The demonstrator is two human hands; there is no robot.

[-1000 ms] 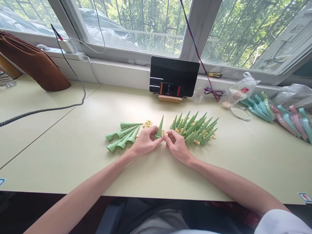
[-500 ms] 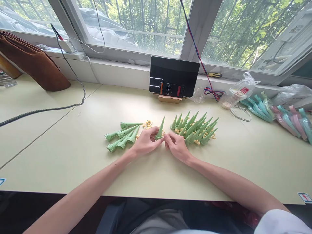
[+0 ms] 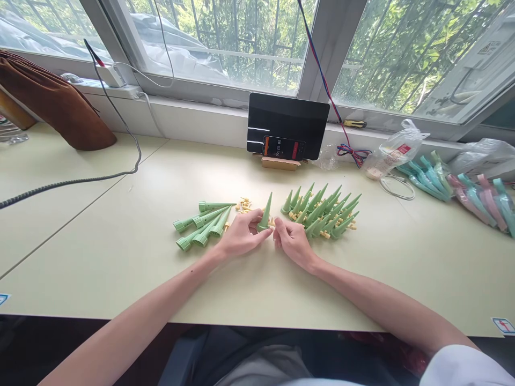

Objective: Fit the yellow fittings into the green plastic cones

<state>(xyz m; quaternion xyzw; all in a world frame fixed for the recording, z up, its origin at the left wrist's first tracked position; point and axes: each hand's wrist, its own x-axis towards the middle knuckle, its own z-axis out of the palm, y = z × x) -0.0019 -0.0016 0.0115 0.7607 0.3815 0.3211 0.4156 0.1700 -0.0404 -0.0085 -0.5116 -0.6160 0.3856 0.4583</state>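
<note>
Only small shifts show since the earlier frame: the tips of the right hand point(image 3: 295, 242) sit a little farther right, and the green spike point(image 3: 265, 212) in the left hand point(image 3: 240, 233) stands a touch farther right too. It is held between the two hands above the near-middle of the table point(image 3: 257, 289), point up and leaning slightly right. The left thumb and fingers pinch it around its wide lower end, thumb on the near side. The right thumb and fingers are drawn together just beside that end, near a yellow bit; whether they grip it cannot be told.

The spike is probably light, stiff plastic, smooth enough to slip if pinched along its taper, so the broad collar seems the safest hold; the narrow point looks the likelier part to bend or snap. It is plain matt green, narrowing evenly to its point. To the left lie loose green spikes point(image 3: 207, 222) with ribbed collars, beside small yellow pieces point(image 3: 243, 204); to the right, a cluster of green spikes point(image 3: 330, 212) stands points up, with yellow parts among their bases
</note>
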